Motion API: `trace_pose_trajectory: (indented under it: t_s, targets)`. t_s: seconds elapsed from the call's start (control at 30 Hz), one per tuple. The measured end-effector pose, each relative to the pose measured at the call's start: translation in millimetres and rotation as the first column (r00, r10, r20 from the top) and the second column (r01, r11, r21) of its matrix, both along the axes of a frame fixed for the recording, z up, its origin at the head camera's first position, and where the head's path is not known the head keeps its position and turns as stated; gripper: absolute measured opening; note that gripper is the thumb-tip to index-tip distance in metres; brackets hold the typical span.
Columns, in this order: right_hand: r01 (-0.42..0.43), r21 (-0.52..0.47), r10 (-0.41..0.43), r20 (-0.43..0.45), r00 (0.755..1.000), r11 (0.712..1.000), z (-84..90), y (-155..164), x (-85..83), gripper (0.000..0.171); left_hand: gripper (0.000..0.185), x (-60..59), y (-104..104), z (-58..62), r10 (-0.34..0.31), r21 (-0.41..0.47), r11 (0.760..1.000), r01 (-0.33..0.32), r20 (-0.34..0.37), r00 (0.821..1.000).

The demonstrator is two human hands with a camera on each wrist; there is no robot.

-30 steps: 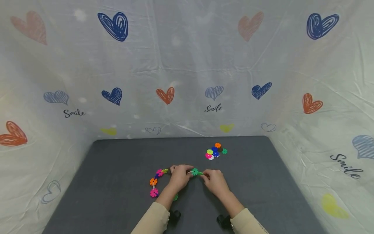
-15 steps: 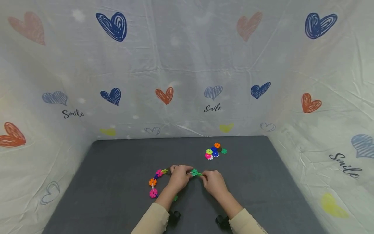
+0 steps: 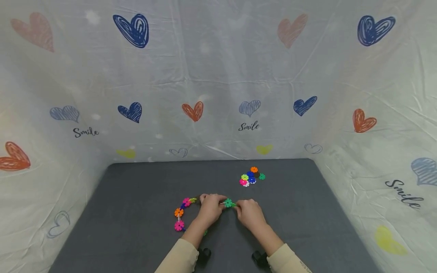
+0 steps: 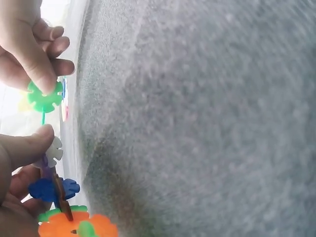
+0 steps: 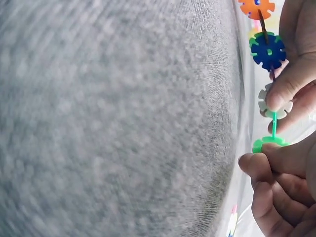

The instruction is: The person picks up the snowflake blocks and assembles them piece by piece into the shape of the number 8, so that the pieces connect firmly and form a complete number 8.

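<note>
The left hand [image 3: 211, 207] and right hand [image 3: 249, 213] meet near the middle of the dark mat [image 3: 136, 197], a little toward its near edge; between them sits a green disc [image 3: 228, 203], the end piece of a chain [image 3: 182, 212] of notched plastic discs.

The right hand pinches the green disc, thumb curled against its rim; in the left wrist view the disc [image 4: 45, 96] shows under the right fingertips [image 4: 47, 84], and in the right wrist view [image 5: 269, 143] it lies edge-on at the thumb tip; a thin green edge-on piece [image 5: 274, 125] joins it to a white disc [image 5: 274, 101].

The left hand pinches the white disc [image 4: 53, 150] between thumb and finger; so both hands are clenched on the chain, one on each of two neighbouring discs.

From the left hand the chain curves away toward 9 o'clock and then back toward the person; it carries a blue disc [image 5: 268, 51], an orange disc [image 3: 179, 212] and a pink disc [image 3: 179, 225]; it lies on the mat at about 8 o'clock from the hands; a bit of green shows under the left wrist.

A pile [image 3: 252, 177] of loose discs, orange, blue, green, yellow-green, pink and white, lies on the mat at 1 o'clock from the hands, well apart from them.

Beige sleeves [image 3: 181, 259] cover both forearms; a white sheet [image 3: 218, 76] printed with hearts and the word Smile stands round the mat on three sides.
</note>
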State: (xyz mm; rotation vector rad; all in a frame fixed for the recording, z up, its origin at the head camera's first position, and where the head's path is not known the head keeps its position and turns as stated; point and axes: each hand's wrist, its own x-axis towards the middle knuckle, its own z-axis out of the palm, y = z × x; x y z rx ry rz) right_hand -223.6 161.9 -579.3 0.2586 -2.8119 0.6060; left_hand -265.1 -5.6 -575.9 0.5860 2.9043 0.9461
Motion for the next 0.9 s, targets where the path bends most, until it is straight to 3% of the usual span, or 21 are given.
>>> trace_pose_trajectory:
  t_s: [0.33,0.43,0.53,0.67,0.8,0.9]
  targets:
    - [-0.033,-0.016,0.032,-0.049,0.998,0.999,-1.8,0,-3.9,0.007,0.022,-3.0,0,0.7,-0.023,0.023,0.999,0.023,-0.011,1.000]
    - [-0.044,-0.084,0.047,0.032,0.998,0.996,-1.8,4,-6.5,0.010,0.025,-3.4,-3,-1.7,-0.007,0.037,0.999,0.007,-0.009,1.000]
    - [-0.034,-0.174,0.063,0.166,0.984,0.984,0.1,14,-11.3,0.021,0.027,-4.1,-5,-4.6,0.019,0.036,0.999,-0.019,-0.004,1.000]
    - [0.054,-0.276,0.026,0.278,0.960,0.960,0.8,36,-22.7,0.024,0.027,-4.6,-7,-8.1,0.049,0.021,0.999,-0.049,0.015,0.999]
    - [0.179,-0.364,-0.067,0.298,0.952,0.914,-0.7,61,-40.2,0.018,0.029,-4.2,-8,-10.7,0.051,0.004,0.999,-0.051,0.021,0.998]
    - [0.251,-0.368,-0.147,0.289,0.946,0.895,-3.6,79,-55.3,0.019,0.036,-3.3,-8,-10.3,0.030,-0.017,0.999,-0.030,-0.004,1.000]
